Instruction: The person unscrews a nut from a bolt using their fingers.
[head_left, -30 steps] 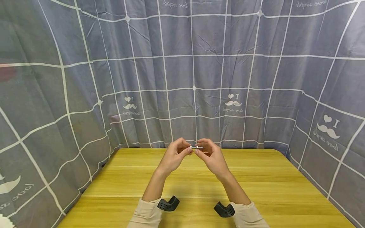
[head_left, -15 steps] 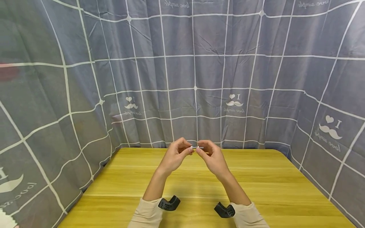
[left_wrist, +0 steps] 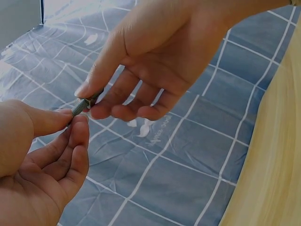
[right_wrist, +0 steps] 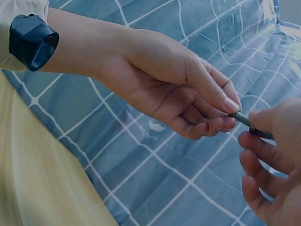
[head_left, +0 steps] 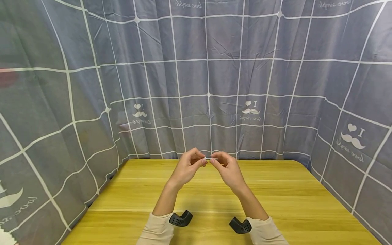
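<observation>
Both hands meet over the far part of the wooden table (head_left: pixel 202 200) in the head view. My left hand (head_left: pixel 186 166) pinches one end of a small metal bolt (left_wrist: pixel 80 108) between thumb and fingers. A stretch of thread shows between the two hands. My right hand (head_left: pixel 228 168) pinches a nut (right_wrist: pixel 254 130) on the bolt's shank, thumb on one side and index finger on the other. The bolt lies roughly level in the head view. Fingertips mostly hide the nut and the bolt's held end. The right hand's other fingers are loosely bent in the left wrist view.
A grey curtain (head_left: pixel 193 78) with white grid lines surrounds the table at the back and sides. Black wrist cameras (head_left: pixel 181 218) sit on both sleeves. A whitish scalloped edge (head_left: pixel 6 236) shows at the lower left corner.
The right thumb has come up against the nut, which showed more openly a second ago. The left hand keeps its grip on the bolt, nearly still.
</observation>
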